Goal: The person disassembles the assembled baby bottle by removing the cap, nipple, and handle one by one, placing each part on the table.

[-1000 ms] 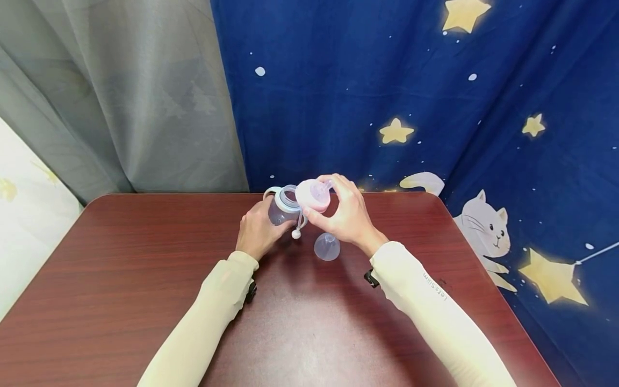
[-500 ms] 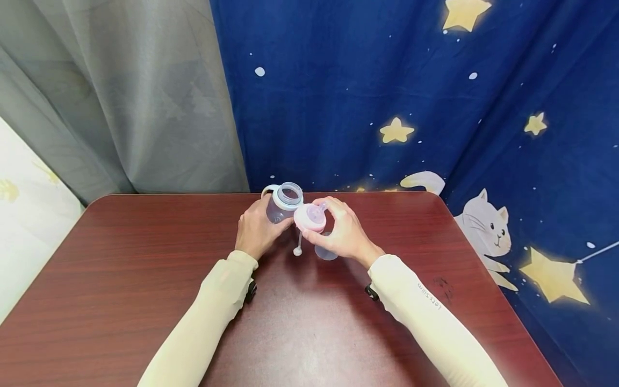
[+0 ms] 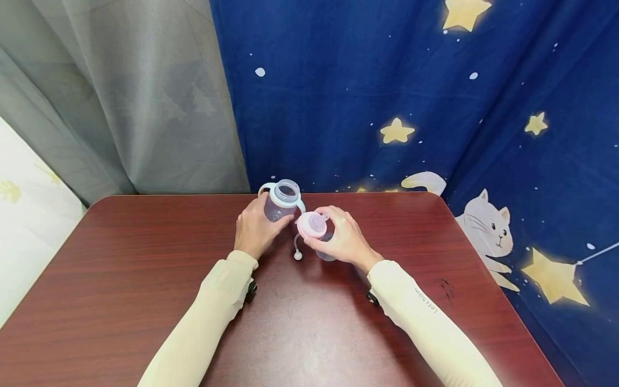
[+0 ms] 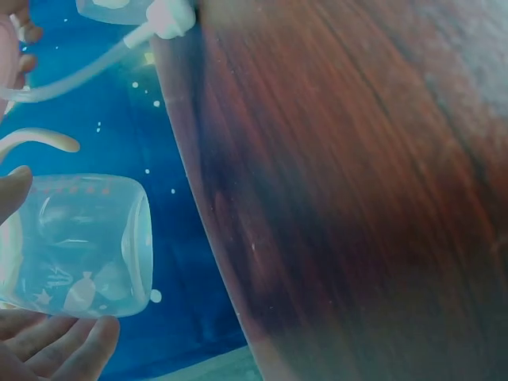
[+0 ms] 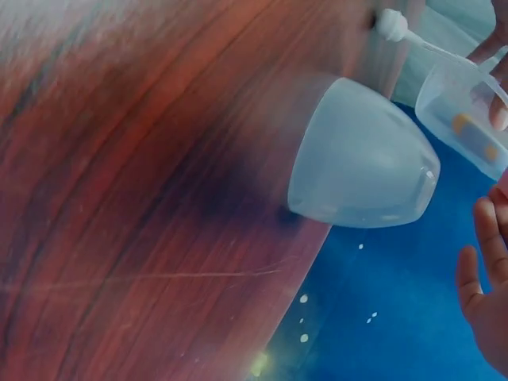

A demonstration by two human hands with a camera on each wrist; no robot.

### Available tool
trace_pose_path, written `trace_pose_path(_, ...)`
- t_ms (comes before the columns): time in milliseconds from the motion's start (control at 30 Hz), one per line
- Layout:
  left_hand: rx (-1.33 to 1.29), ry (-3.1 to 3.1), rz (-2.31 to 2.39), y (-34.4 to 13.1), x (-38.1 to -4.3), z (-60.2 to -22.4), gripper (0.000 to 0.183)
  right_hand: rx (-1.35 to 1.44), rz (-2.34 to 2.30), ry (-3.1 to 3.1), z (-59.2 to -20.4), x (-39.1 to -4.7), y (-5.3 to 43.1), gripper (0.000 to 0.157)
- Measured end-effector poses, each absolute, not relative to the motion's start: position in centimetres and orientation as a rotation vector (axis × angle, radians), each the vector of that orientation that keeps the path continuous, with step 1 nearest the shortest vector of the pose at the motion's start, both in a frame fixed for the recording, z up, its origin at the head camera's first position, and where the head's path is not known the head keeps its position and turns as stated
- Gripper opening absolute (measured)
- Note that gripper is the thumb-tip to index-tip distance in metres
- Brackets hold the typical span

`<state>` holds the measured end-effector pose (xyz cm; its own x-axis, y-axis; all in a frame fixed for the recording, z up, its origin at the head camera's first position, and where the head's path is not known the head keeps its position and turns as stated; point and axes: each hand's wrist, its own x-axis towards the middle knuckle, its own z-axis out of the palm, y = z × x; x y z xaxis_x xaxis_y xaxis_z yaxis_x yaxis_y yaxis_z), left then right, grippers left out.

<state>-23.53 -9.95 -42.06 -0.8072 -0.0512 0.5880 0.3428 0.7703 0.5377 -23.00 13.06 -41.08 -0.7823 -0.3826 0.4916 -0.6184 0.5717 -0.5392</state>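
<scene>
My left hand [image 3: 255,228] grips a clear baby bottle [image 3: 276,212], its thumb on the near side and fingers round the far side. The bottle's mouth is uncovered, and a pale blue ring with two handles [image 3: 302,206] sits at its neck. My right hand [image 3: 342,237] pinches the pink collar [image 3: 304,228] of the bottle's nipple [image 3: 317,222] between thumb and fingers. From the collar hangs a thin straw with a white weighted end [image 3: 297,256]. Partly behind the right hand, a translucent dome cap [image 5: 365,159] stands on the table, wide end down.
The reddish-brown wooden table [image 3: 309,322] reaches its far edge just beyond the hands. Behind it hang a grey curtain [image 3: 159,107] and a blue curtain [image 3: 329,97] with stars and a white cat.
My right hand has drawn the nipple collar and straw away from the bottle's mouth, down toward me. The left hand's bottle has shifted slightly left and away. The cap stays in place.
</scene>
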Motion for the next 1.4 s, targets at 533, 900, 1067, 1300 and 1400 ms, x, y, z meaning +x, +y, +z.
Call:
trace_pose_path(533, -0.162, -2.319, -0.913, -10.1, -23.8, -41.9, 0.071, 0.690, 0.714, -2.765, -41.6, -24.2, 12.1, 0.063)
trace_pose_path(900, -0.163, -2.330, -0.922, -10.1, -23.9, -42.1, 0.072, 0.821, 0.491, -2.850, -41.7, -24.7, 11.1, 0.060)
trace_pose_path(1067, -0.164, -2.346, -0.936, -9.9, -23.8, -42.3, 0.071, 0.854, 0.410, -2.904, -41.8, -25.1, 10.9, 0.061)
trace_pose_path(1300, -0.166, -2.340, -0.919, -10.0, -23.8, -42.4, 0.070, 0.862, 0.327, -2.940, -42.5, -25.2, 10.5, 0.064)
trace_pose_path(1400, -0.162, -2.343, -0.914, -10.0, -23.8, -42.4, 0.070, 0.867, 0.319, -2.941, -42.6, -25.2, 10.4, 0.063)
